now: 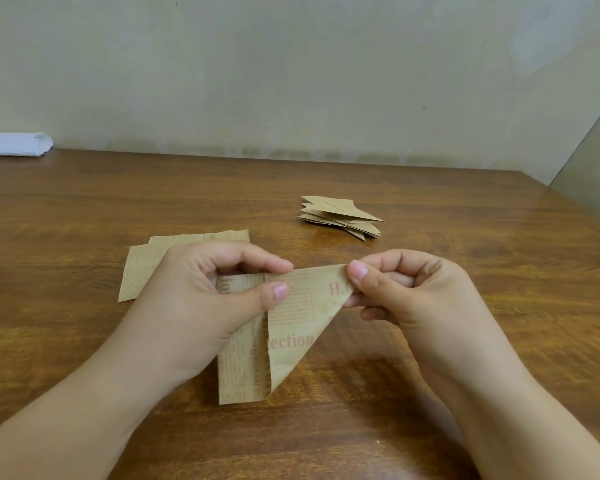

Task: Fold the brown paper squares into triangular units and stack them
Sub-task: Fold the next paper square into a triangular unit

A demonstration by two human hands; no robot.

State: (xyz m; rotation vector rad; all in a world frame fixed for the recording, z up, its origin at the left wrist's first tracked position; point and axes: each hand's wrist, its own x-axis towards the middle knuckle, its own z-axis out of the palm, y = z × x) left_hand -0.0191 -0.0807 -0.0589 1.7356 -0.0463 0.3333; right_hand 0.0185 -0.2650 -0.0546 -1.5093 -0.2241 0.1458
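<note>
Left hand (201, 296) and right hand (409, 292) both pinch half-folded paper (291, 327); folded stack (340, 216) far right.

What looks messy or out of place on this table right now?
Nothing is damaged or spilled. The stack of folded units is loosely fanned, its points sticking out in different directions, and the unfolded sheets behind the left hand lie offset. A white bundle sits apart at the far left edge.

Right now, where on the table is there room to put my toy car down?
Bare wood on the table lies between the white cloth and the flat paper squares, and right of the folded stack. The middle front is crowded: both hands hold the paper being folded.
</note>
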